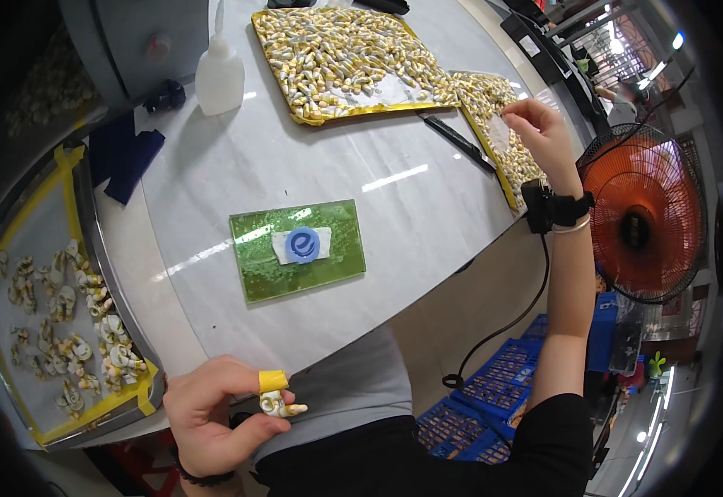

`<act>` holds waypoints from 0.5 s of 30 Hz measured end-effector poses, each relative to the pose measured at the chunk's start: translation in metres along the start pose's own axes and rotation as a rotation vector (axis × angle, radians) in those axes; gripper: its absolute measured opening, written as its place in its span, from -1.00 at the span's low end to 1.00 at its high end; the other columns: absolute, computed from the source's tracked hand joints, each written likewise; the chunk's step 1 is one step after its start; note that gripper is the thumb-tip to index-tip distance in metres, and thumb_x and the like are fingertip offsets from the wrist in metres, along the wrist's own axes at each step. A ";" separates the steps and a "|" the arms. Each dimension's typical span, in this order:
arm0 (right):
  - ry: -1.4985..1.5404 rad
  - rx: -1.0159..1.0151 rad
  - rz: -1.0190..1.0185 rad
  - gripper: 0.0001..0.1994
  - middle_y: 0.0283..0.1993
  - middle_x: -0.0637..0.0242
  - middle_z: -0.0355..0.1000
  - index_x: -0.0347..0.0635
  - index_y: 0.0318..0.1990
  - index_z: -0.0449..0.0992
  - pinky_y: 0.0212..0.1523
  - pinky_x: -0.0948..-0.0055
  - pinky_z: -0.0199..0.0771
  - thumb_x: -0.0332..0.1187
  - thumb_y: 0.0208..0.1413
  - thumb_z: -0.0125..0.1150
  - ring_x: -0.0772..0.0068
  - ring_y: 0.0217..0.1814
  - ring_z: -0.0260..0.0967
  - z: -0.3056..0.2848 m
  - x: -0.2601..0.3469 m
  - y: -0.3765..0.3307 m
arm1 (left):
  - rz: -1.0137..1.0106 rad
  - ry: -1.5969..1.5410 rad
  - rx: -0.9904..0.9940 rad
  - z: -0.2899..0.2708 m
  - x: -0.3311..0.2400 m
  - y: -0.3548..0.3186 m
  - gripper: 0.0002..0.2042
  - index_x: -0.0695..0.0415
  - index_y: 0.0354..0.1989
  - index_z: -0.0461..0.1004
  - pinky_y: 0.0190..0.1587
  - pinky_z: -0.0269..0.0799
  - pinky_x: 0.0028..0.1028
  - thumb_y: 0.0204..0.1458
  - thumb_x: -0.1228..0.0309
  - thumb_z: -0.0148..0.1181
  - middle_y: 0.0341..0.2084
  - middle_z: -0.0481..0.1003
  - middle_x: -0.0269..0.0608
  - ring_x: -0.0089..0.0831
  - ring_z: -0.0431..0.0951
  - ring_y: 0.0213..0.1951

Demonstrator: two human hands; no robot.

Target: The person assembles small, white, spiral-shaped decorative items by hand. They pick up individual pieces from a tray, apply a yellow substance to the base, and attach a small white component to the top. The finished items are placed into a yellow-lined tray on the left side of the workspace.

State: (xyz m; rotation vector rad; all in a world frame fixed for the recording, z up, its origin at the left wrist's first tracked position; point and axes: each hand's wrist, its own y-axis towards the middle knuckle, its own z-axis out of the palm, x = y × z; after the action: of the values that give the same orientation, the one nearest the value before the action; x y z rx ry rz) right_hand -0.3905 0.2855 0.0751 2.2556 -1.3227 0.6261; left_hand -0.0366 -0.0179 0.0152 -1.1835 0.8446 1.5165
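My left hand is closed near the table's front edge, with yellow tape round one fingertip. Between that fingertip and the thumb it pinches a small white-and-gold figurine piece with a peach-coloured tip. My right hand reaches out over the smaller tray of tiny gold, white and peach pieces at the right. Its thumb and finger are pinched together; what they hold, if anything, is too small to make out. A green glass plate lies mid-table, bearing a white patch and a round blue dab.
A large yellow-edged tray of tiny pieces lies at the back. Next to it is a black cutter knife. A white squeeze bottle stands back left. Another tray holds assembled pieces at left. An orange fan and blue crates are at right.
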 end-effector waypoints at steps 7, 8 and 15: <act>0.369 0.116 -0.305 -0.88 -0.36 0.33 0.43 -0.40 -0.31 0.49 -0.39 0.73 0.28 -0.62 -0.03 0.08 0.68 -0.36 0.34 0.037 0.095 -0.041 | 0.001 0.003 0.017 -0.004 0.001 -0.002 -0.73 0.36 -0.38 0.52 -0.34 0.44 -0.56 -0.29 0.54 0.42 -0.53 0.54 -0.09 -0.41 0.57 -0.45; 0.360 0.135 -0.346 -0.87 -0.34 0.29 0.45 -0.41 -0.31 0.49 -0.36 0.72 0.32 -0.65 -0.05 0.08 0.64 -0.31 0.39 0.046 0.108 -0.048 | 0.001 0.008 0.020 -0.004 0.001 -0.001 -0.73 0.35 -0.38 0.53 -0.34 0.44 -0.57 -0.30 0.53 0.42 -0.52 0.54 -0.09 -0.41 0.57 -0.45; 0.035 0.355 -0.818 -0.84 -0.52 0.31 0.40 -0.23 -0.34 0.53 -0.54 0.47 0.37 -0.57 -0.16 0.25 0.40 -0.54 0.35 0.114 0.153 -0.070 | -0.006 0.033 0.022 -0.007 -0.001 -0.002 -0.73 0.33 -0.38 0.54 -0.34 0.43 -0.57 -0.31 0.52 0.43 -0.51 0.56 -0.13 -0.45 0.56 -0.45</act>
State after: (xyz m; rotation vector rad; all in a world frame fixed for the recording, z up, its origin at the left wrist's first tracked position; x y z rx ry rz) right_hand -0.2435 0.1457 0.0633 2.7479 -0.1893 0.6060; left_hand -0.0324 -0.0240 0.0146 -1.1969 0.8768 1.4834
